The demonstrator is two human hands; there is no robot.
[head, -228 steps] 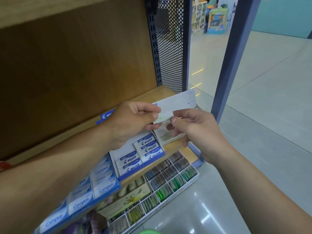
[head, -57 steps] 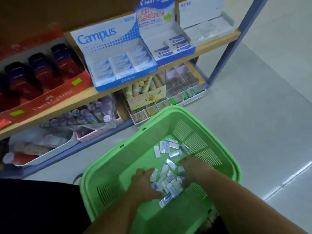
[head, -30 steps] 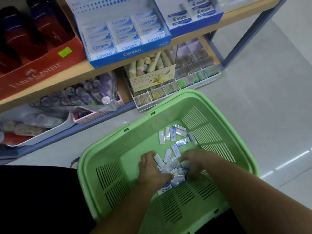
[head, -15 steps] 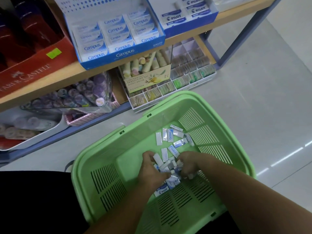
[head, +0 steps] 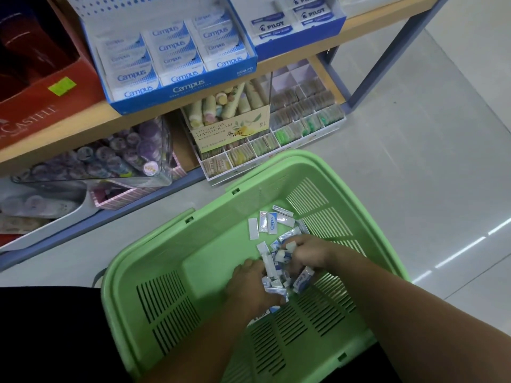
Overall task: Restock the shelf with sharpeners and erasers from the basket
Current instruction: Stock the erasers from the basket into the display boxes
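Both hands are down inside a green plastic basket [head: 154, 261] on the floor. A heap of small white-and-blue wrapped erasers [head: 276, 269] lies pressed between them. My left hand [head: 253, 286] cups the pile from the left, fingers curled around several erasers. My right hand [head: 307, 252] closes on it from the right with erasers showing between its fingers. A few loose erasers [head: 269, 223] lie flat farther back in the basket. On the wooden shelf above stand a blue Campus eraser display box [head: 177, 64] and a Pilot eraser box [head: 293, 20].
A red Faber-Castell carton [head: 33, 106] sits at the shelf's left. Below are a clear tub of purple items [head: 116, 158], a hand cream box [head: 229, 120] and a compartment tray of small packs [head: 301, 117]. A blue shelf post [head: 384, 59] stands right, with grey floor beyond.
Both hands have drawn the eraser pile tighter together and lifted it slightly. The view has shifted a little toward the shelf.
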